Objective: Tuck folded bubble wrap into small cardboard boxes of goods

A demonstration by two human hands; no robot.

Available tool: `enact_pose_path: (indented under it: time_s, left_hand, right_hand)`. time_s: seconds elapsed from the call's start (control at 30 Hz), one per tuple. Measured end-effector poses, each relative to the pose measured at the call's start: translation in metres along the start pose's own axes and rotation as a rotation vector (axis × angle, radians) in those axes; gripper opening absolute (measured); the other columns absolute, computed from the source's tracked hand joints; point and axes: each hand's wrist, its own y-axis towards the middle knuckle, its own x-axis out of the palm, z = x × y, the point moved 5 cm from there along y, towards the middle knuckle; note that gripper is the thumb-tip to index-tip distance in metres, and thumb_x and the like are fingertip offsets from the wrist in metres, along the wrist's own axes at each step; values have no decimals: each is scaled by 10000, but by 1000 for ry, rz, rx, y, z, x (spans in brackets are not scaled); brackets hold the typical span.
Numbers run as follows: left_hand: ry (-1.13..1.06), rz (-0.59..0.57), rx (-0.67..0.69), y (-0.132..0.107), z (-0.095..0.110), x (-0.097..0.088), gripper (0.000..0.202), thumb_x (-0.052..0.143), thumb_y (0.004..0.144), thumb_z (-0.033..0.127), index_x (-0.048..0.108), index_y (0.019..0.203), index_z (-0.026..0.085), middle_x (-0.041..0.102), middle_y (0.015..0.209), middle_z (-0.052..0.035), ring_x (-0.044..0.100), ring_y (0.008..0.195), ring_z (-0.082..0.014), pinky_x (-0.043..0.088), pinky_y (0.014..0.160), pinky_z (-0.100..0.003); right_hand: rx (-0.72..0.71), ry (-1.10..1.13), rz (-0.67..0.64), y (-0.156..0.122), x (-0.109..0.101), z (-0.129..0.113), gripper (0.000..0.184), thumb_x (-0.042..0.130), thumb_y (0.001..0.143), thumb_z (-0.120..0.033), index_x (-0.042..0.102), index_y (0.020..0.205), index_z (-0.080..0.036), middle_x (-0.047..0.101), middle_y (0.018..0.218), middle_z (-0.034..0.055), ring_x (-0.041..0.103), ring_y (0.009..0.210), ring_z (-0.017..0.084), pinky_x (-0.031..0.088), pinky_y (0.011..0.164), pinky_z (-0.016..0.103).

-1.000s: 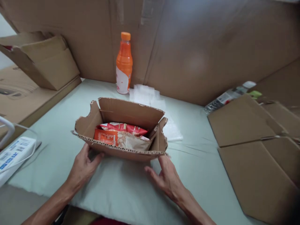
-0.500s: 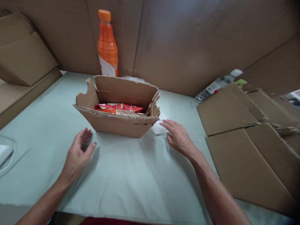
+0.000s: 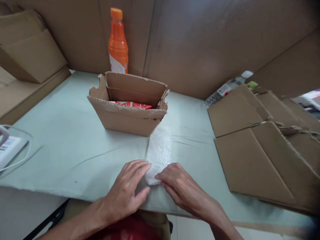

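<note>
A strip of clear bubble wrap (image 3: 160, 146) lies lengthwise on the table near its front edge, its far end beside the cardboard box. My right hand (image 3: 183, 186) has its fingers closed on the near right part of the wrap. My left hand (image 3: 128, 186) touches the wrap's left edge with its fingertips, fingers stretched and thumb apart. Beyond the wrap stands an open cardboard box (image 3: 125, 121) with torn, raised edges. Inside it a red packet (image 3: 135, 105) shows only its upper part; the front wall hides the rest.
Behind the box stands an orange bottle (image 3: 118, 46). Several folded cardboard pieces (image 3: 252, 163) lie at the right, with a clear bottle (image 3: 226, 88) behind them. A white device with a cable (image 3: 11, 150) sits at the left edge. More cardboard (image 3: 35, 50) is at the back left.
Both hands have come closer together and nearer to me. The bubble wrap, earlier mostly hidden behind the box, now lies in front under my hands. The view has shifted slightly.
</note>
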Motion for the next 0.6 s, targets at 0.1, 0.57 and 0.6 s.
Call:
enact_pose_path:
  time_s: [0.1,0.57,0.6]
  left_hand:
    - [-10,-85,-80,-4,-2,17,422,511,910,138,523,1331,173,729,1061,-100,668,928,-246,565,827,-443]
    - [89,-51,-24,6,-11,15,444,625,874,237,552,1300,137,627,1283,-178,604,1148,-306,524,954,-471]
    - [73,-70,14,3,-9,13,451,623,874,222,543,1311,147,614,1309,-173,590,1171,-302,514,968,-469]
  right_hand:
    - [18,103,36,-6,10,-9,226,500,976,-168,678,1099,-231,723,911,20,650,848,180,493,816,323]
    - [103,-83,421,-34,38,-2,247,509,947,-105,642,1139,-187,738,1077,93,656,937,229,482,829,398]
    - [105,-29,421,-32,38,0,243,509,950,-107,642,1138,-188,747,1036,78,661,899,214,491,816,383]
